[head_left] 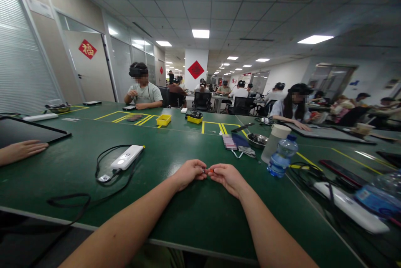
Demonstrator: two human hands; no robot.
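Tiny orange piece (210,170) dead centre, just above matte green table (194,218), near front edge. Too small to tell shape. Left hand (189,173) and right hand (228,178) meet fingertip to fingertip, both pinched tight on it, other fingers curled in.

Out left: one slim white plastic power bank (127,157), with one black cable (103,163) looping.

Out right: one clear plastic water bottle (282,156), blue cap.

Far back: two square yellow trays (163,120).

Left edge: another person's hand (23,150), lying flat.
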